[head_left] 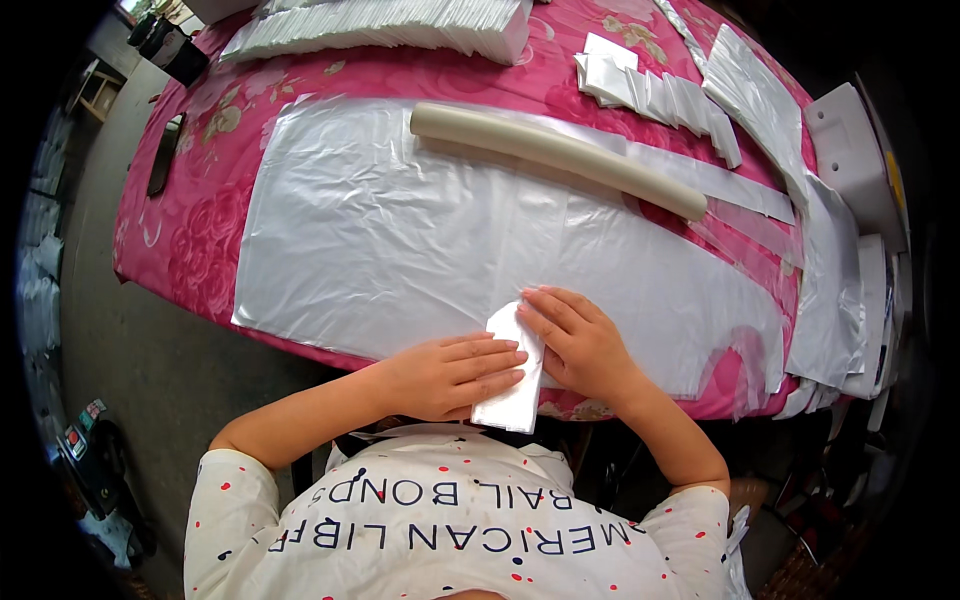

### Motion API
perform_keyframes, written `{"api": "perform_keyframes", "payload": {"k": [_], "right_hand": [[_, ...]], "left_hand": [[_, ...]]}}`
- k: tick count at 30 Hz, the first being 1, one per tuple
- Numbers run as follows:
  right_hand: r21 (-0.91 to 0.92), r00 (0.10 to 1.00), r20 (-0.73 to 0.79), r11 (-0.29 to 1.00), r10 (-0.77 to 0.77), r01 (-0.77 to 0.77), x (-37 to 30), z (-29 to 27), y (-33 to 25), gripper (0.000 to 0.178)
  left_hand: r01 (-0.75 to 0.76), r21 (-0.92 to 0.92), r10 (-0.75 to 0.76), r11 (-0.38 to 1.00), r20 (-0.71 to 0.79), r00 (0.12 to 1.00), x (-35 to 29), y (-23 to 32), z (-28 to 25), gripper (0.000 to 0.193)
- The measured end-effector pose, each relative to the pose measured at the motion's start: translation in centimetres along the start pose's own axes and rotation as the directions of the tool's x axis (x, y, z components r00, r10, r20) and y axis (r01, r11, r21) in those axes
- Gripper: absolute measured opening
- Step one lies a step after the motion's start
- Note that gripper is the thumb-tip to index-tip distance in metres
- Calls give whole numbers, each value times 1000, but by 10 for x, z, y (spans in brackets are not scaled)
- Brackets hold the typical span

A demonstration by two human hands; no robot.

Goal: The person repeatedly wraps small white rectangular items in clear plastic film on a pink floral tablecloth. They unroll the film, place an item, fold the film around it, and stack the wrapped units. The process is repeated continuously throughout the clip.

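Observation:
A narrow folded strip of shiny white plastic film (510, 400) lies at the table's near edge, its lower end sticking out past the edge toward me. My left hand (455, 375) rests flat across its left side, fingers stretched out and pointing right. On the other side, my right hand (580, 345) lays its straightened fingers along the upper right edge of the strip; its thumb is partly hidden. Beneath both spreads a large, wrinkled sheet of clear-white plastic film (370, 230). Across the far part of that sheet lies a long cream-coloured tube (560, 158).
A pink floral cloth (200, 240) covers the table. At the back stand a long row of stacked folded white packets (400, 30) and a smaller fanned group (660, 95). More film (825, 270) hangs over the right side by white boxes (855, 150). A dark phone-like object (166, 155) lies left.

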State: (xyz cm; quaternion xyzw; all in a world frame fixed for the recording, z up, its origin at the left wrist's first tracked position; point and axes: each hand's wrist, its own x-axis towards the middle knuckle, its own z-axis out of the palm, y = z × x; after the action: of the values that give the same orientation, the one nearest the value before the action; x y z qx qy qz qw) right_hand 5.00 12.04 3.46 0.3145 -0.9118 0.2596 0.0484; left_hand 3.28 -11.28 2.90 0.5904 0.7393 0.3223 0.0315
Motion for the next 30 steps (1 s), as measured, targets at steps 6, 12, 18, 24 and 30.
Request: {"api": "perform_keyframes", "payload": {"k": [6,12,18,24,30], "right_hand": [[-109,992,-122,994,0,-13,-2,7,3,36],[130,975,-145,980,170,-152,9,-4,10,23],[476,712,183,572,678,-668,36,-13,19,19],[507,611,316,415,726,-755,46,-19,27,25],[422,663,192,549,724,-722,39,-15,18,29]], "left_hand": [[172,214,-187,962,49,981,15,-20,-3,76],[307,-62,-310,950,-43,950,22,-31,-4,71],[462,-438,-613,771,-316,724,36,-33,-9,64],[366,151,-357,918,-82,930,41,-21,10,75],[407,299,-438,863,41,898,41,-19,22,77]]}}
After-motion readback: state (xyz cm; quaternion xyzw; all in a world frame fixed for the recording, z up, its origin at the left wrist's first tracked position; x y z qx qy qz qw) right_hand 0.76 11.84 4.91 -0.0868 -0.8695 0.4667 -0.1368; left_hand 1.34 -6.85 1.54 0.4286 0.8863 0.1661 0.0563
